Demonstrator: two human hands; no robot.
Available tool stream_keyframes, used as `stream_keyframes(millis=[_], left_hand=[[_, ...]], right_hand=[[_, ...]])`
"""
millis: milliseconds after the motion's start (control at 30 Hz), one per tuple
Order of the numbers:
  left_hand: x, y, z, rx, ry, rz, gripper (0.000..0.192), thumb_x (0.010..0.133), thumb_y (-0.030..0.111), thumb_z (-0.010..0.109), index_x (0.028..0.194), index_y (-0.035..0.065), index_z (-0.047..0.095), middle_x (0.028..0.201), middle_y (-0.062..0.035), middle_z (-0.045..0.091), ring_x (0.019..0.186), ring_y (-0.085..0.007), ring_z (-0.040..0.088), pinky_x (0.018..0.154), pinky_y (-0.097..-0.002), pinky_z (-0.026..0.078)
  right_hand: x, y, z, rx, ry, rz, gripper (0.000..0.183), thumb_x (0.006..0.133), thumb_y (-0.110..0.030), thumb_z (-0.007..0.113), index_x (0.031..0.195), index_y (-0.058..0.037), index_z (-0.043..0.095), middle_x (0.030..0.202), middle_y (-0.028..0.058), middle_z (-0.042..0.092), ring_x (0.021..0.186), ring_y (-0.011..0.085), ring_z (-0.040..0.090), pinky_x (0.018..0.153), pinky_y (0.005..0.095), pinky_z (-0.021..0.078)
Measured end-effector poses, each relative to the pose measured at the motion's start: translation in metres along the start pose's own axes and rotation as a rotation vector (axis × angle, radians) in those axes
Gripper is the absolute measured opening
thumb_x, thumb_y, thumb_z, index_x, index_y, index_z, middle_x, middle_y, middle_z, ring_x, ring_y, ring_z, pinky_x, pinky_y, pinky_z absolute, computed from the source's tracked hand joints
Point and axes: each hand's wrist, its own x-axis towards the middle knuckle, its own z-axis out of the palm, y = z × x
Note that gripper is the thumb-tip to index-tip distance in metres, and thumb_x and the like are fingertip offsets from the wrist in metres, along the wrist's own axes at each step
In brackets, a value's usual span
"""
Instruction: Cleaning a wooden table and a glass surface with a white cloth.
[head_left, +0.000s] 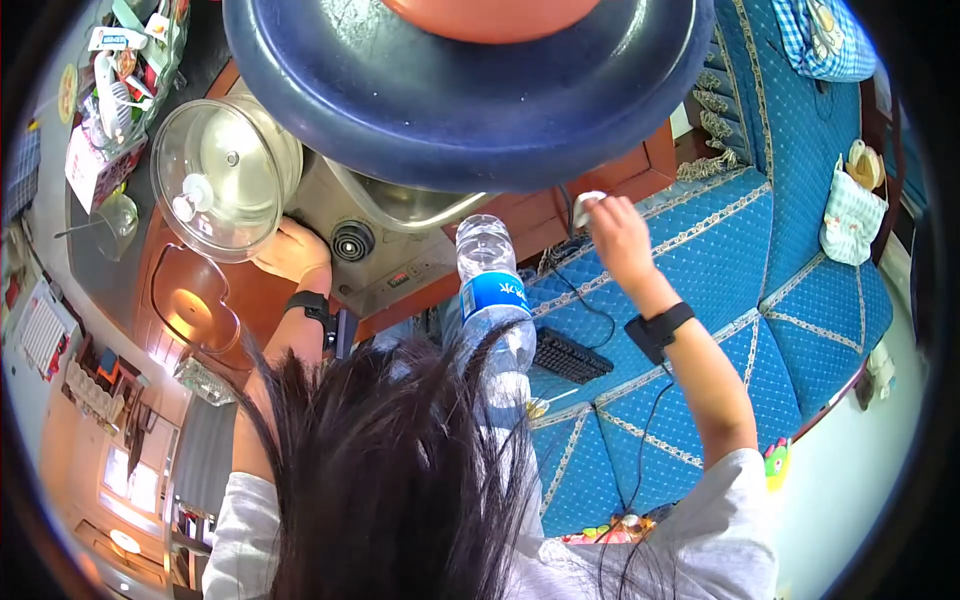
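My left hand is at the lower rim of a clear glass lid with a pale knob, beside a pot. Its fingertips are hidden behind the glass, so whether it grips the lid or the pot is unclear. My right hand pinches a small white item, perhaps a folded cloth or tissue, near the brown wooden table edge. Between my arms is a large clear plastic water bottle with a blue label, partly covered by hair. Both wrists wear black straps.
A large dark blue round object with an orange middle blocks the top. Below it show a metal pan rim and a cooktop panel with a black dial. A keyboard and cables lie on the blue quilted sofa.
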Motion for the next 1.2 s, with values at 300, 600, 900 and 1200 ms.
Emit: stream_keyframes(millis=[300, 600, 900, 1200], left_hand=[[0.003, -0.002, -0.008, -0.019, 0.043, -0.059, 0.050, 0.090, 0.036, 0.035, 0.123, 0.0005, 0.045, 0.127, -0.0201, 0.045, 0.120, -0.0374, 0.039, 0.103, -0.0511, 0.024], [-0.001, 0.020, -0.020, -0.131, -0.026, -0.116, 0.055, 0.087, 0.035, 0.037, 0.129, 0.0000, 0.039, 0.138, -0.0185, 0.035, 0.130, -0.0345, 0.026, 0.104, -0.0550, 0.019], [0.006, 0.008, -0.039, -0.399, -0.146, -0.088, 0.064, 0.086, 0.031, 0.043, 0.139, 0.0019, 0.026, 0.149, -0.0130, 0.017, 0.137, -0.0292, 0.015, 0.107, -0.0536, 0.013], [-0.044, -0.102, -0.125, -1.486, -0.846, 0.109, 0.024, 0.090, 0.016, 0.053, 0.107, 0.0001, 0.058, 0.099, -0.0085, 0.064, 0.094, -0.0151, 0.059, 0.083, -0.0281, 0.046]], right_hand=[[0.001, 0.001, -0.002, -0.024, 0.079, -0.033, 0.026, 0.070, -0.005, 0.058, 0.094, -0.0087, 0.063, 0.079, 0.0069, 0.053, 0.076, 0.0253, 0.053, 0.068, 0.0348, 0.0466], [-0.004, 0.010, 0.008, -0.035, 0.169, 0.131, 0.011, 0.077, -0.001, 0.052, 0.087, -0.0036, 0.057, 0.084, 0.0144, 0.054, 0.086, 0.0328, 0.053, 0.075, 0.0419, 0.0440], [-0.097, -0.080, -0.003, 0.841, 0.693, 0.858, 0.039, 0.086, -0.004, 0.048, 0.125, 0.0038, 0.046, 0.120, 0.0134, 0.054, 0.110, 0.0212, 0.052, 0.095, 0.0305, 0.0401], [-0.128, -0.278, 0.036, 1.515, 0.130, 0.944, 0.046, 0.075, 0.009, 0.047, 0.120, 0.0003, 0.048, 0.111, 0.0086, 0.059, 0.101, 0.0183, 0.057, 0.089, 0.0307, 0.0453]])
